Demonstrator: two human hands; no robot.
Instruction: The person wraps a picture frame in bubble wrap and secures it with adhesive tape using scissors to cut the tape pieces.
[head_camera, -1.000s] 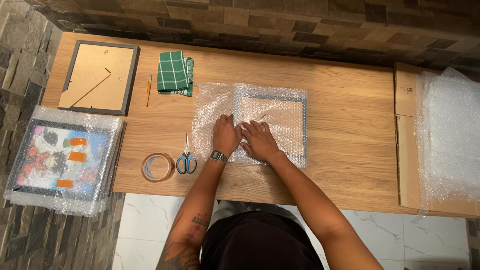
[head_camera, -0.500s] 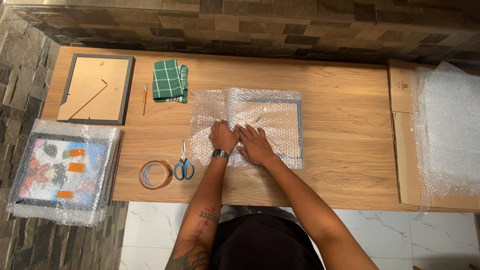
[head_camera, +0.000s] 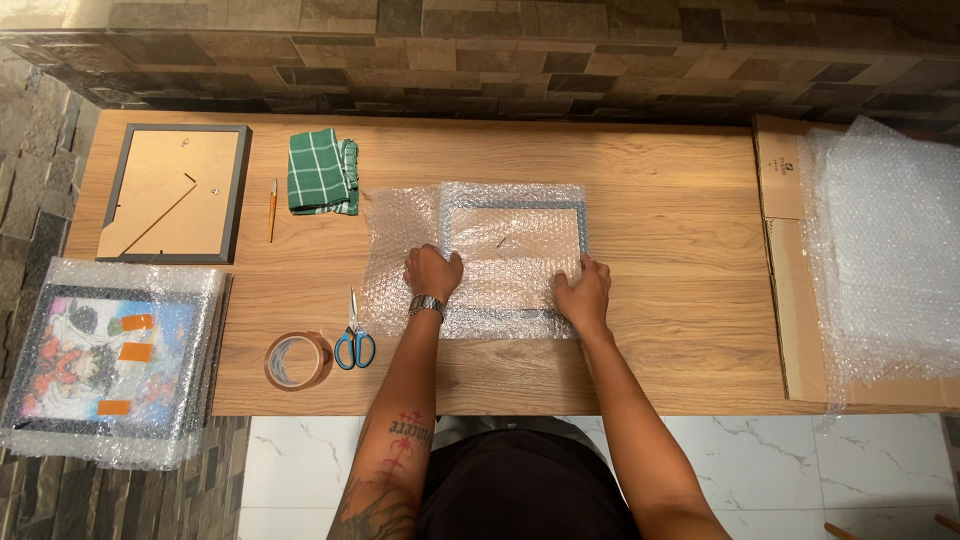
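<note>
Even, warm indoor light; soft shadows; mild glare on bubble wrap (head_camera: 885, 240); sharp focus throughout.

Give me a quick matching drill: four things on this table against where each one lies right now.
Things:
1. scissors
2. green cloth
3. tape roll
4. bubble wrap stack

Places:
A. far right, on flat cardboard
B. nearest the table's front edge
C. between tape roll and left hand
D. beside the small brush

Pairs: 1-C, 2-D, 3-B, 4-A
</note>
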